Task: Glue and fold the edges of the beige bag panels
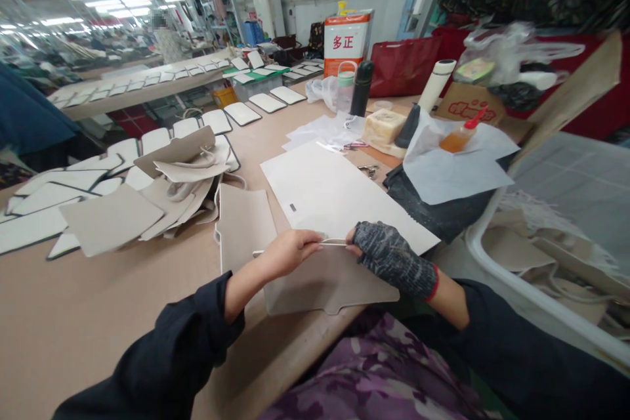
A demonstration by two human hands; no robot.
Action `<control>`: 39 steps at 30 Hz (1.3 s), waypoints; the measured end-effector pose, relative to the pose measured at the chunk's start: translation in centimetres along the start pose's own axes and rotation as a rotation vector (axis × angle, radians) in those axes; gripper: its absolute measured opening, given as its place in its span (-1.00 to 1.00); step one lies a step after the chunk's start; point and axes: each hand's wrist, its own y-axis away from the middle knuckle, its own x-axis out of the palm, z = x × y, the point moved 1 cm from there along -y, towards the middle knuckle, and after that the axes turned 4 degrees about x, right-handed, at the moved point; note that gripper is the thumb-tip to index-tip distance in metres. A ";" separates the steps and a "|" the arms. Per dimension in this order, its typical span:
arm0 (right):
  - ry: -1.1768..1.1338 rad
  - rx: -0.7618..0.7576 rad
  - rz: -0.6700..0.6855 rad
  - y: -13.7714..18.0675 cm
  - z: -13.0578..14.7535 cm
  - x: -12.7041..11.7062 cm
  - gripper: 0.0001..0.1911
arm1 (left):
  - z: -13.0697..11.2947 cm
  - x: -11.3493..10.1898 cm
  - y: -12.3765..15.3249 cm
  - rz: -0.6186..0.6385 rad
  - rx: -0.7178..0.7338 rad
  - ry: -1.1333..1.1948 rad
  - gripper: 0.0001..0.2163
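A beige leather-like panel [329,282] hangs at the table's near edge, its lower rim shaped with a small tab. My bare left hand [288,252] pinches its upper edge between thumb and fingers. Close by on the right, my right hand [394,256], in a grey fingerless glove with a red cuff, is closed on the same edge. A thin pale strip or loop bows up between the fingertips. Just beyond lies a large white sheet [335,190] with a small dark mark. Another beige panel [246,216] rests flat to the left of it.
Left on the table [162,315] is a loose pile of beige pieces [118,210]. White dark-edged panels [243,113] run in a row behind it. A glue bottle with a red tip [462,133], a black flask [361,88] and a white bin [480,236] stand to the right.
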 end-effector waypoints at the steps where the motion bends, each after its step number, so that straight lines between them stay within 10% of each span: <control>1: -0.003 0.008 -0.003 0.0 0.0 0.0 -0.76 | 0.0 0.0 0.0 -0.002 -0.009 0.010 -0.79; 9: -0.213 0.029 0.056 0.7 -0.7 -0.4 -0.83 | -0.5 -0.1 0.0 -0.013 -0.005 -0.063 -0.77; 15: -0.800 0.243 -0.008 1.9 -2.8 -1.9 -0.67 | 0.1 -0.6 0.5 0.017 -0.022 -0.116 -0.77; 39: -0.805 0.331 -0.096 3.9 -2.2 0.0 -0.82 | -3.5 1.6 -2.6 0.097 0.132 -0.221 -0.76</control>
